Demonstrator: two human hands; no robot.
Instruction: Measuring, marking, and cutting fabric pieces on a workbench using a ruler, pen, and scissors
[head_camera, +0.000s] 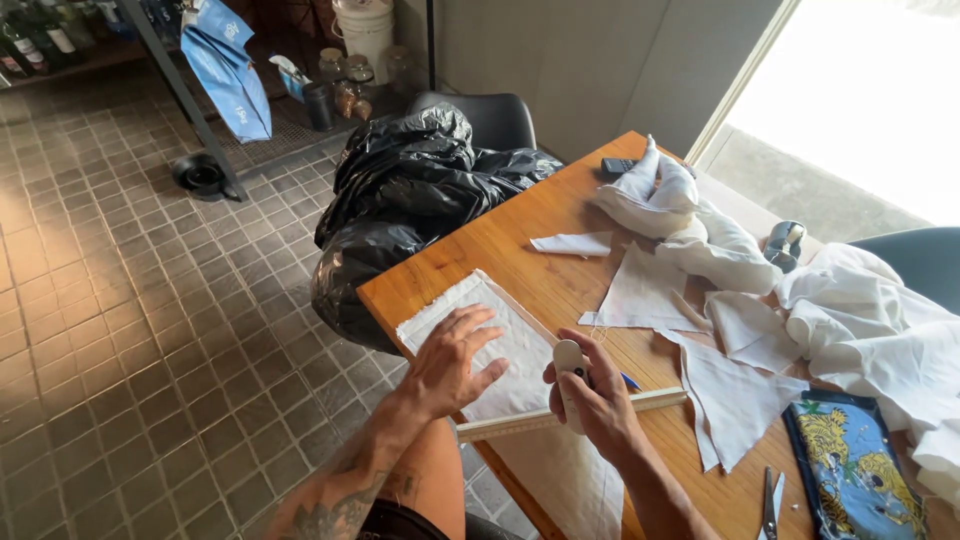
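Left hand (452, 358) lies flat, open on white cloth (500, 345); right hand (590, 395) grips a white tool (570, 362).

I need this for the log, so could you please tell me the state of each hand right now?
Left hand: open, flat on the white cloth.
Right hand: closed on a small white tool, by the ruler.

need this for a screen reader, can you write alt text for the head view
A person's left hand presses flat on a white cloth on a wooden table, while the right hand holds a small white tool against a ruler. Fabric scraps, scissors and a black bag lie nearby.
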